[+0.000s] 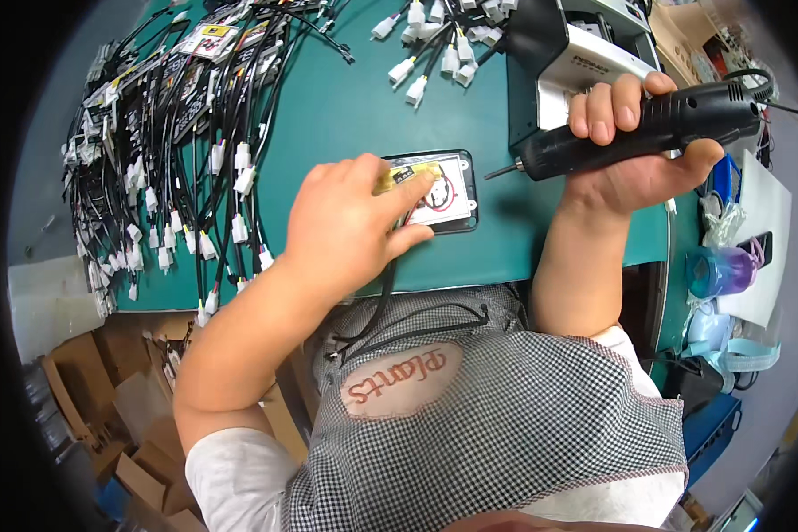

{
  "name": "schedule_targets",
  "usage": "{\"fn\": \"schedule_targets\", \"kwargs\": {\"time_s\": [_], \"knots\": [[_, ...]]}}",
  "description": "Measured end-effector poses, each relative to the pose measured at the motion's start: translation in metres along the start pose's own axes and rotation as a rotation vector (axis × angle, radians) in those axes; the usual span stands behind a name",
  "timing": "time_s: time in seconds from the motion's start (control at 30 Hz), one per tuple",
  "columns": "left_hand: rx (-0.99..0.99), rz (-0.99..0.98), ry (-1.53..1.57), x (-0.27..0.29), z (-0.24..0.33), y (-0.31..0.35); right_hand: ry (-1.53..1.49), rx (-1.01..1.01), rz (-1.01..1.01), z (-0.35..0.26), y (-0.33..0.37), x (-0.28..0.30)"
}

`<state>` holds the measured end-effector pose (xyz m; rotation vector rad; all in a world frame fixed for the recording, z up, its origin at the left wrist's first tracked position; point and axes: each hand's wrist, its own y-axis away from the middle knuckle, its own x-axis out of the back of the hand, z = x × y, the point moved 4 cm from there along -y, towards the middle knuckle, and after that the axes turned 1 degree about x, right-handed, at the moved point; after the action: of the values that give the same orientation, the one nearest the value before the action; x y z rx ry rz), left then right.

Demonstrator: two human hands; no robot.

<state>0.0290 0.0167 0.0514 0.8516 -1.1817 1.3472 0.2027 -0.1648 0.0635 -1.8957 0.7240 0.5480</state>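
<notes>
My right hand point(619, 177) is closed around a black electric screwdriver point(551, 154), its thin bit pointing left and slightly down, a short way right of the case and apart from it. My left hand point(339, 211) reaches over a small black rectangular case point(474, 202) lying on the table near its front edge. The index finger presses on a yellow-labelled part point(427, 169) inside, while the thumb lies at the lower side. Red and black thin wires point(450, 188) curl over the case's white inner face. A black cable point(384, 297) runs from below my left hand over the table edge onto my apron.
Many wired units with white connectors point(242, 180) are heaped on the green table point(319, 106) at left. More white connectors point(450, 60) lie at the back. A black and silver machine point(541, 71) stands behind my right hand. Cardboard boxes point(142, 479) sit below left.
</notes>
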Motion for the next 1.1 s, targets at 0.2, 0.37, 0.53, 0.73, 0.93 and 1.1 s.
{"fn": "schedule_targets", "kwargs": {"time_s": [0.2, 0.37, 0.53, 0.73, 0.93, 1.1], "knots": [[-0.026, 0.078, -0.105, -0.013, 0.001, 0.004, 0.04, -0.046, -0.051, -0.003, 0.0, 0.003], [0.053, -0.015, 0.047, -0.018, -0.006, 0.0, 0.058, -0.045, -0.076, -0.004, 0.0, 0.003], [0.068, 0.015, 0.035, -0.021, -0.006, 0.002, 0.103, 0.025, -0.108, -0.021, -0.002, -0.004], [0.053, 0.015, 0.057, -0.029, 0.008, 0.001, 0.472, 0.307, -0.085, -0.08, -0.013, -0.026], [0.043, 0.035, 0.054, -0.031, 0.009, 0.001, 0.788, 0.347, -0.041, -0.102, -0.015, -0.011], [0.035, 0.043, 0.053, -0.032, 0.009, 0.001, 0.766, 0.355, 0.006, -0.099, -0.012, 0.005]]}}
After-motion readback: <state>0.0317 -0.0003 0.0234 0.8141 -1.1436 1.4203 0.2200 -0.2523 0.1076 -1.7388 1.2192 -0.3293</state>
